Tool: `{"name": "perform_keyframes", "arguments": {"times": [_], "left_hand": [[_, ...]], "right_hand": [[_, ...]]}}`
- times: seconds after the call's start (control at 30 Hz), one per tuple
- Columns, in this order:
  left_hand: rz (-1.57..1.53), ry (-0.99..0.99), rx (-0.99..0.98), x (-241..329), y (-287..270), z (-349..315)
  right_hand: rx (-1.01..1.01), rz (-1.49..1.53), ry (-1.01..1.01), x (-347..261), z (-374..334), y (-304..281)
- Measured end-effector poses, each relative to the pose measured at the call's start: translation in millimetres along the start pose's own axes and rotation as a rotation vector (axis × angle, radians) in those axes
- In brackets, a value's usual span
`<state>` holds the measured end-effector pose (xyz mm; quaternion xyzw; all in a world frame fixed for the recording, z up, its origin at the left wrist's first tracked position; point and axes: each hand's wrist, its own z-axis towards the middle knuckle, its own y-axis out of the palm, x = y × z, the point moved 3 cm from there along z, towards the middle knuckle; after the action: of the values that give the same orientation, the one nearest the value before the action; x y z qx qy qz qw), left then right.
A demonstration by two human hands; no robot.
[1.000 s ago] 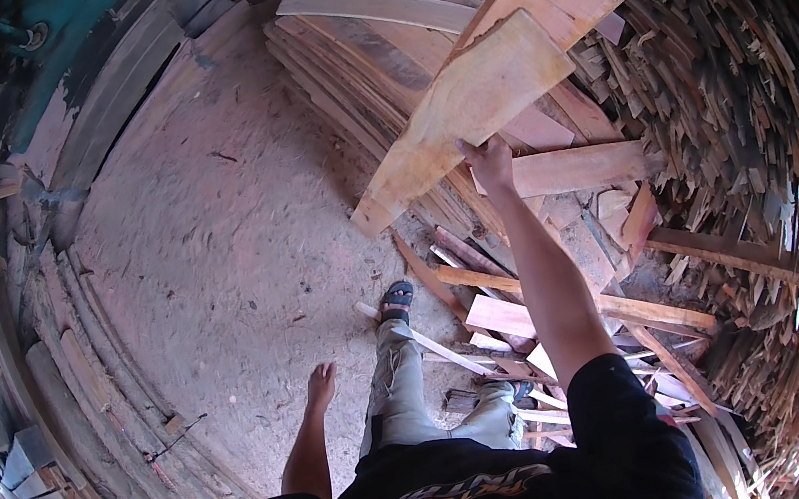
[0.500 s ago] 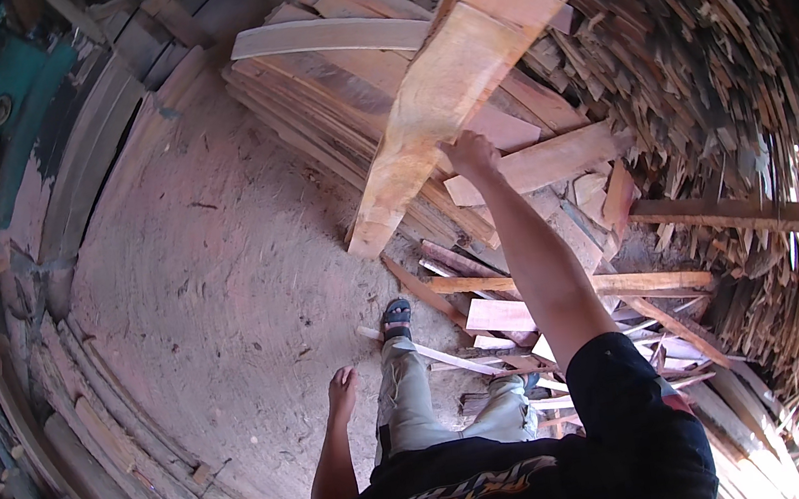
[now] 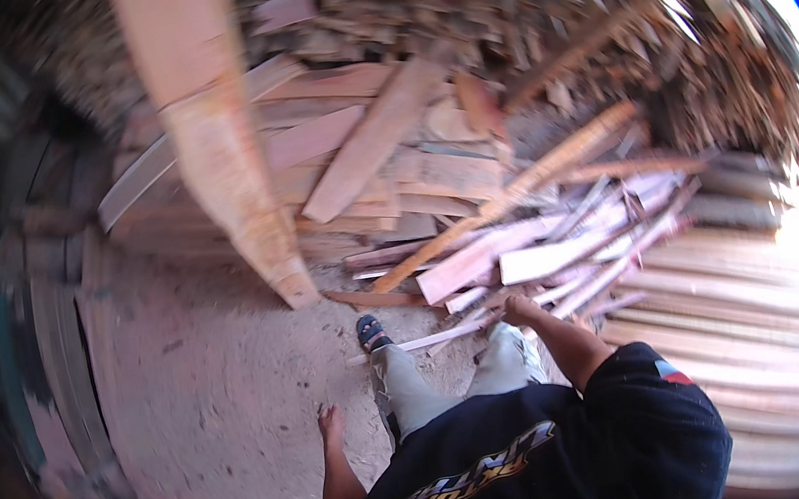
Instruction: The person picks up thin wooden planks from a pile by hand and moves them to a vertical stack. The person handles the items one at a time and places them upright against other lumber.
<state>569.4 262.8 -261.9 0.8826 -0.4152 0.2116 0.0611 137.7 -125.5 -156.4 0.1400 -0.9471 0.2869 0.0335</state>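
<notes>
A long pale plank (image 3: 226,176) slants down from the top of the view, its lower end by the sandy ground (image 3: 207,396). No hand is on it. My right hand (image 3: 519,310) hangs low by my right knee, next to a thin pale strip of wood (image 3: 417,343) and the loose boards of the woodpile (image 3: 520,244). Blur hides whether its fingers are curled on anything. My left hand (image 3: 330,426) hangs at my side with its fingers loose and nothing in it. My sandalled foot (image 3: 370,332) stands at the pile's edge.
Stacked boards and offcuts (image 3: 375,142) fill the far side. Flat planks (image 3: 770,302) lie stacked on the right. Curved rows of planks (image 3: 56,325) line the left. A long pole (image 3: 629,2) leans at the upper right. The picture is motion-blurred.
My right hand has let go of the raised plank and dropped to my knee. The view has swung right, so the plank now stands at the left. My left hand still hangs down.
</notes>
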Motion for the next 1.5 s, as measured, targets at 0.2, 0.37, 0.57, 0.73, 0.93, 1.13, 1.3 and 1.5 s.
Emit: {"name": "perform_keyframes", "arguments": {"times": [0.2,0.37,0.57,0.73,0.93,1.13,1.3,1.5], "left_hand": [[0.250,0.033,0.030,59.7,44.5,33.1],[0.507,0.300,-0.043,155.8,176.9,28.6],[0.908,0.585,-0.114,209.2,391.9,-34.0],[1.241,0.820,-0.344,189.7,592.7,-136.9],[1.364,0.900,-0.510,186.4,697.6,-233.4],[1.113,1.027,-0.202,224.6,708.8,-252.2],[0.922,1.047,-0.098,259.1,711.6,-247.5],[0.611,1.051,-0.215,351.2,791.2,-270.6]], "right_hand": [[0.132,0.450,0.144,138.5,-65.2,24.1],[0.214,0.806,0.041,201.2,-61.3,87.1],[0.224,0.951,0.048,283.4,-42.9,110.5],[0.236,1.211,0.220,414.9,-23.9,182.6],[0.152,1.439,0.345,538.9,-15.2,202.1],[0.209,1.478,0.308,575.0,11.8,162.0],[0.379,1.319,-0.004,540.4,40.8,83.2],[0.330,1.252,-0.122,530.6,69.2,-10.7]]}}
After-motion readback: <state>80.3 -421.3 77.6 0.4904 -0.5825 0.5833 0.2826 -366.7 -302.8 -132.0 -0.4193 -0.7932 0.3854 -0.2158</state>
